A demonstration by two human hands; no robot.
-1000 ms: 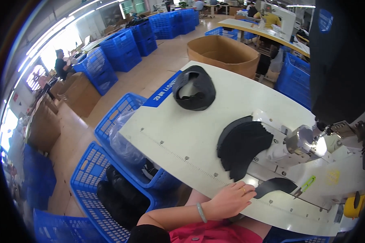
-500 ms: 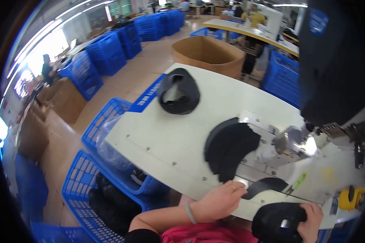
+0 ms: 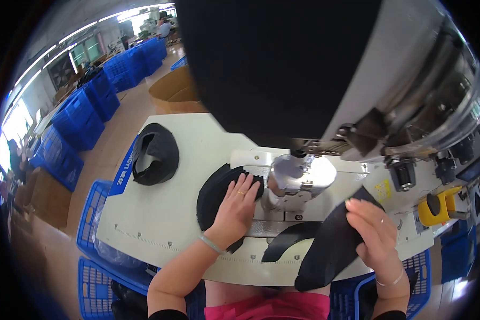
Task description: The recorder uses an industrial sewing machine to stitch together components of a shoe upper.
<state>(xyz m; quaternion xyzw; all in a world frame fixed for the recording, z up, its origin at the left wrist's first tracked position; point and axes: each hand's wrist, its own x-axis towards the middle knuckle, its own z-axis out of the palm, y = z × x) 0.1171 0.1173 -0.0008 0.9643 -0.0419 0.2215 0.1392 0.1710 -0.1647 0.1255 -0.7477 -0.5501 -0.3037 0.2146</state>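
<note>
At the left edge of the pale table (image 3: 149,224), white lettering was carried by a blue strip (image 3: 124,172). Beside the sewing machine (image 3: 381,85), a stack of black pieces (image 3: 210,200) was partly covered by the left hand (image 3: 232,214), fingers slightly parted; a black panel (image 3: 328,248) was gripped by the right hand (image 3: 376,233).

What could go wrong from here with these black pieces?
The left hand rests on the fanned stack, so pressing sideways could spread its layers. The black piece in the right hand overlaps the loose curved piece in view and might drag it. The left fingertips are near the metal post and might bump it.
</note>
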